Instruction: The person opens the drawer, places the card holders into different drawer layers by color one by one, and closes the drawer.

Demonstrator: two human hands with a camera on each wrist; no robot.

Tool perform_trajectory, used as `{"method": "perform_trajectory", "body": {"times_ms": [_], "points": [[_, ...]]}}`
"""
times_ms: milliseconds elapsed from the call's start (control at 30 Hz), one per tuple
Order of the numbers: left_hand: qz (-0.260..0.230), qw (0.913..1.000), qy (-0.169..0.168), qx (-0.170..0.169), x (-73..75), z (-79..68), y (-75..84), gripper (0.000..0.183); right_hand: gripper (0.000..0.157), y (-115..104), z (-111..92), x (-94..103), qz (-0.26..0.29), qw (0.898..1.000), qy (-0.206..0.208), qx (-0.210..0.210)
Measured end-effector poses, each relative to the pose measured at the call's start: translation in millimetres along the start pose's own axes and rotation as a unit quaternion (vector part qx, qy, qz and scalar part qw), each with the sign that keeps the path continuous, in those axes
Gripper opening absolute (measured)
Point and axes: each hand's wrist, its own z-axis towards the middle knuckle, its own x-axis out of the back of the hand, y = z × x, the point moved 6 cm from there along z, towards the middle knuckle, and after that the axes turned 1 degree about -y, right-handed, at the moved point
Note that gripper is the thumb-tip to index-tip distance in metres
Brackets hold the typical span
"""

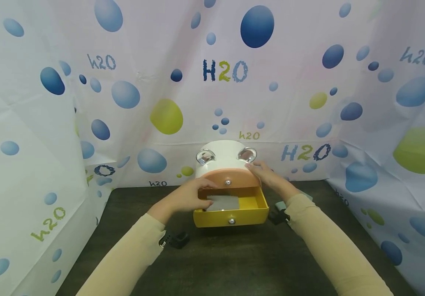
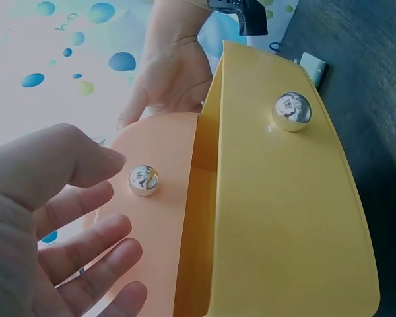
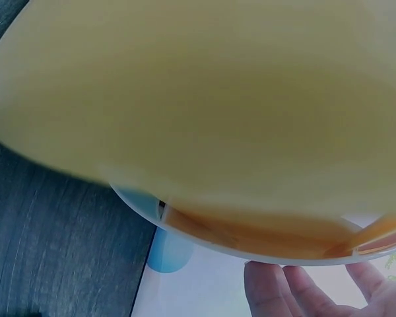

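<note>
A small white drawer box (image 1: 222, 155) with two shiny round ears stands towards the back of the dark table. Its upper orange drawer (image 1: 216, 179) is closed, while the lower yellow drawer (image 1: 249, 216) is pulled out. Inside the yellow drawer lies a flat grey piece (image 1: 222, 202). My left hand (image 1: 186, 195) hovers at the drawers' left side, thumb and fingers spread apart with nothing between them, near the orange drawer's silver knob (image 2: 144, 180). My right hand (image 1: 271, 179) rests its fingers against the box's right side, by the white rim (image 3: 251, 255).
The dark table (image 1: 227, 259) runs back to a white curtain (image 1: 220, 94) printed with blue and green drops. To the right of the box a pale green object (image 1: 281, 206) lies partly hidden behind the right wrist.
</note>
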Motion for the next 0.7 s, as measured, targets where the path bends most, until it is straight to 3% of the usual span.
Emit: {"method": "perform_trajectory", "body": {"times_ms": [433,700], "points": [[-0.037,0.9975,0.058,0.014,-14.3,-7.5,-4.7,0.038,0.102,0,1,1.8,0.009,1.000,-0.001,-0.005],[-0.041,0.9856,0.155,0.054,-22.4,-14.6,-4.6,0.035,0.100,0,1,0.4,0.011,1.000,-0.004,-0.001]]}}
